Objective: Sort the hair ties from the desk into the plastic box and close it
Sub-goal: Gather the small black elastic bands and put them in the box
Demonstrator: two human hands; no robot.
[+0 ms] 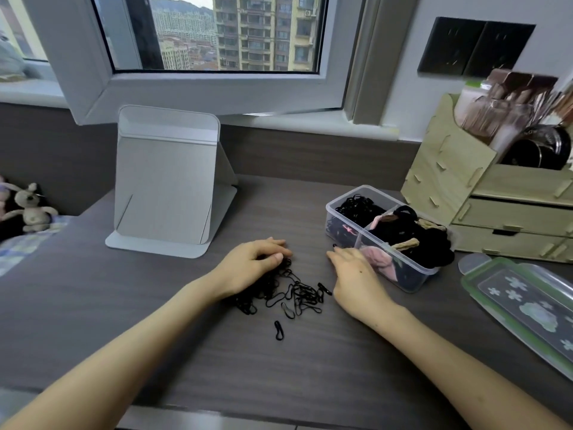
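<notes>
A loose pile of thin black hair ties (297, 297) lies on the dark wood desk (186, 352) in the middle. One stray tie (278, 330) sits apart, nearer to me. My left hand (251, 265) rests on the pile's far left part, fingers curled onto the ties. My right hand (356, 277) lies to the right of the pile, next to the clear plastic box (415, 282); its fingertips pinch a small black tie. The box stands open, divided into compartments with black, pink and tan ties and scrunchies inside. Its lid (527, 308), clear with a green rim, lies flat at the right.
A grey folding mirror stand (167, 187) stands behind the pile. A wooden organiser with drawers (496, 206) fills the back right corner. A plush rabbit (31, 206) sits off the desk at the left. The desk's front edge runs along the bottom.
</notes>
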